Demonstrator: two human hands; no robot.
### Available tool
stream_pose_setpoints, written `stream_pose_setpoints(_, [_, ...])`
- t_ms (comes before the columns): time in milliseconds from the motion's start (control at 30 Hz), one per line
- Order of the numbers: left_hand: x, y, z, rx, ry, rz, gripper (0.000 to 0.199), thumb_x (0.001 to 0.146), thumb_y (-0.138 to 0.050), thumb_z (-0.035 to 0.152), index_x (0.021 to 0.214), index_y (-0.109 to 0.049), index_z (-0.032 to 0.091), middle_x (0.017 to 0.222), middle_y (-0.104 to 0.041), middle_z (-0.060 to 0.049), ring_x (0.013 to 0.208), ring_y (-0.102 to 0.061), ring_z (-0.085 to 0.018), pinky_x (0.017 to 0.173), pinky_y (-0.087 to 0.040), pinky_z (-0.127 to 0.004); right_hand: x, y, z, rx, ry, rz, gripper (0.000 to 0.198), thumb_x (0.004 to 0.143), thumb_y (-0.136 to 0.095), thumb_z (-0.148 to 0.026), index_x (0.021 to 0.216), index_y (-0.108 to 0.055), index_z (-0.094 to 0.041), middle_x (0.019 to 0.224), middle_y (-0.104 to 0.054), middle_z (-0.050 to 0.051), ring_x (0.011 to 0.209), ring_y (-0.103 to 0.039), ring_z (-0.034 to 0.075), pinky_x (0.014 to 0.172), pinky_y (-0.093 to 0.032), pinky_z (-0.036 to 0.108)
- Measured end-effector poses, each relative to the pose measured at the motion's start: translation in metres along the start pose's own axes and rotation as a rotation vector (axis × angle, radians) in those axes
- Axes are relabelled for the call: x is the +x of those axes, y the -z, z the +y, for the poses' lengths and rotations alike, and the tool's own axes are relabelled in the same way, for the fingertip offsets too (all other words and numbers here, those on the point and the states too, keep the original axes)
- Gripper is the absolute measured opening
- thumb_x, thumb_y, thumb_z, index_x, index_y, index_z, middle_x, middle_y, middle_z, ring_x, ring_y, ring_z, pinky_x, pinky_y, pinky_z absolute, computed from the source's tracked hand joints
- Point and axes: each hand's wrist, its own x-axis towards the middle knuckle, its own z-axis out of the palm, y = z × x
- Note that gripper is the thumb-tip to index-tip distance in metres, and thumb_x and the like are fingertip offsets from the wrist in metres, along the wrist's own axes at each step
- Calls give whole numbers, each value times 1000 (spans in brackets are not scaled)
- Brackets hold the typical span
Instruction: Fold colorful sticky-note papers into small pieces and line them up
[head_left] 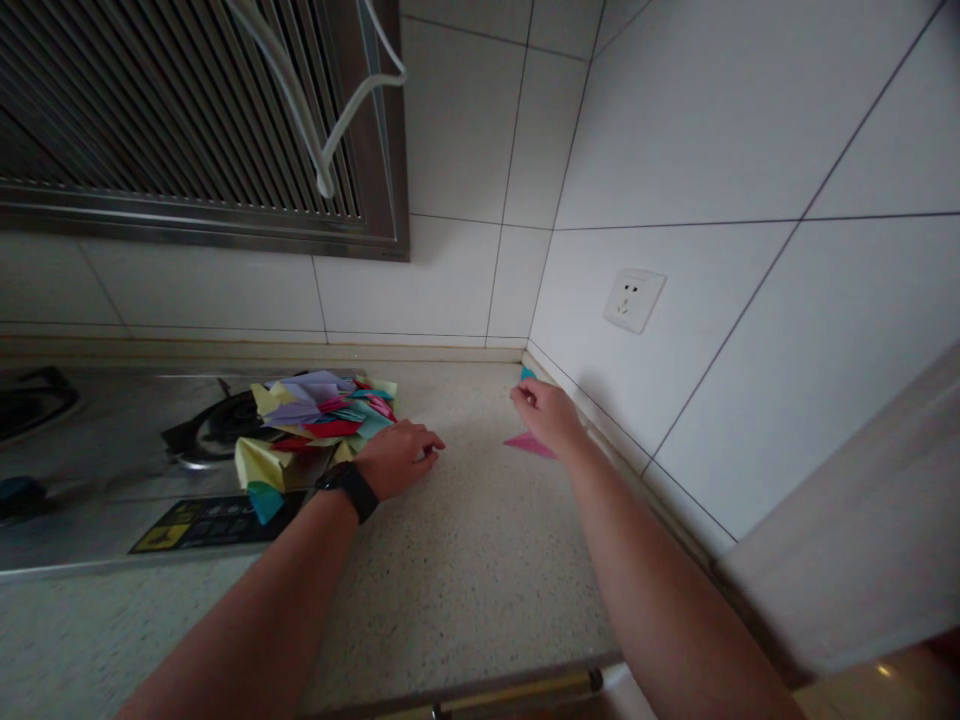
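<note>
My left hand [401,457], with a dark watch on its wrist, hovers low over the speckled counter [472,560]. Its fingers are loosely bent and a little apart, with nothing visible in them. Just left of it lies a heap of folded coloured papers [322,412] in yellow, purple, red, teal and pink. My right hand [544,412] is near the wall corner, thumb and fingers closed together; what they hold, if anything, is hidden. A blue paper piece [528,373] shows right behind these fingers. Under the hand, a pink folded paper [525,443] with a pointed end rests on the counter.
The paper heap partly covers a gas stove [112,510] and its burner on the left. Above hangs a range hood [225,225] with a white cable [289,85]. Tiled walls meet behind the counter; a socket [634,300] is on the right one.
</note>
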Motion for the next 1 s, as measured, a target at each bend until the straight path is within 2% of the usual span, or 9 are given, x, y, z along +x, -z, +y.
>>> stream_pose_setpoints(133, [1, 1, 8, 18, -19, -28, 23, 86, -50, 27, 102, -67, 25, 90, -67, -2, 87, -59, -20, 84, -43, -32, -15, -35, -41, 52, 258, -186, 13, 86, -51, -28, 85, -61, -21, 80, -64, 3, 78, -55, 15, 69, -35, 24])
stream_pose_setpoints(233, [1, -1, 13, 96, -24, -64, 20, 86, -51, 28, 93, -69, 23, 88, -67, -4, 86, -59, -21, 80, -44, -33, -23, -50, -59, 64, 343, -371, 12, 86, -51, -25, 91, -61, -22, 79, -64, 2, 72, -56, 13, 64, -33, 23])
stream_pose_setpoints(300, [1, -1, 13, 138, -7, -63, 21, 86, -50, 29, 89, -70, 23, 86, -66, -5, 85, -59, -22, 78, -44, -33, -25, -53, -62, 56, 370, -436, 14, 86, -50, -23, 95, -61, -23, 77, -64, 2, 69, -56, 13, 62, -32, 23])
stream_pose_setpoints(400, [0, 3, 6, 142, 79, -2, 21, 86, -50, 29, 95, -68, 24, 90, -65, -5, 88, -58, -21, 82, -45, -33, -23, -51, -57, 85, 366, -447, 20, 84, -50, -20, 101, -61, -24, 78, -66, 1, 68, -57, 13, 62, -33, 23])
stream_pose_setpoints(467, [-1, 9, -3, 157, 183, 83, 22, 86, -52, 27, 102, -66, 24, 96, -64, -5, 94, -57, -22, 88, -43, -35, -21, -48, -52, 119, 348, -435, 20, 85, -49, -19, 101, -61, -24, 82, -67, 2, 70, -58, 12, 64, -34, 23])
stream_pose_setpoints(567, [-4, 21, -18, 243, 356, 240, 29, 84, -52, 25, 112, -62, 24, 108, -61, -8, 107, -49, -26, 96, -37, -41, -19, -47, -46, 134, 314, -425, 20, 84, -49, -19, 99, -63, -23, 79, -66, 1, 67, -57, 12, 63, -34, 23])
stream_pose_setpoints(633, [-8, 28, -27, 280, 459, 301, 32, 85, -51, 26, 116, -60, 24, 113, -58, -9, 111, -45, -30, 96, -35, -45, -18, -47, -45, 139, 313, -425, 18, 83, -51, -19, 96, -63, -23, 78, -65, 1, 67, -56, 12, 63, -34, 23])
stream_pose_setpoints(767, [-15, 34, -41, 284, 576, 273, 31, 85, -49, 28, 113, -62, 27, 113, -58, -9, 110, -43, -33, 93, -33, -50, -18, -49, -47, 156, 322, -411, 16, 82, -53, -17, 91, -64, -22, 82, -64, 3, 72, -56, 14, 66, -37, 24])
stream_pose_setpoints(1000, [-19, 30, -51, 333, 611, 233, 27, 77, -58, 23, 103, -66, 27, 111, -58, -9, 109, -43, -32, 90, -34, -48, -20, -46, -46, 196, 360, -415, 16, 82, -52, -16, 92, -64, -22, 84, -64, 3, 75, -56, 13, 70, -39, 24])
